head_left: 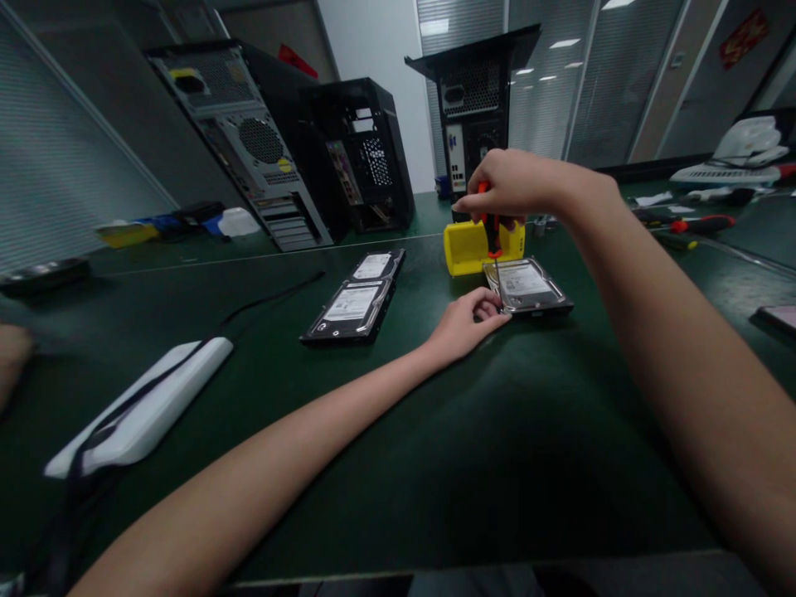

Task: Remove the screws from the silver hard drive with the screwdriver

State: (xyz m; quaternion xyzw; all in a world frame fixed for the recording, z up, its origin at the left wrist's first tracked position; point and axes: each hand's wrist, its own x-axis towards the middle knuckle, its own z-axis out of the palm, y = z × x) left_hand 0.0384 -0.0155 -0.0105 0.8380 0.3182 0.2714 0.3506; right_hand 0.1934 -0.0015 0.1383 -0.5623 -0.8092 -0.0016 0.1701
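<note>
A hard drive [528, 286] with a white label lies flat on the green table. My right hand [497, 186] is wrapped round the red and black handle of a screwdriver [493, 236]. The screwdriver stands nearly upright, its tip down at the drive's left edge. My left hand [468, 322] rests on the table against the drive's near left corner. Its fingers are curled and the thumb touches the corner; whether they pinch the drive itself I cannot tell. A yellow bin [460, 251] stands just behind the drive.
Two more hard drives [357, 298] lie end to end left of centre. Computer cases [267, 149] stand along the back. A white slab-like object [149, 402] with a black strap lies at left. Another person's hand [12, 356] shows at the left edge. Tools [702, 224] lie at right.
</note>
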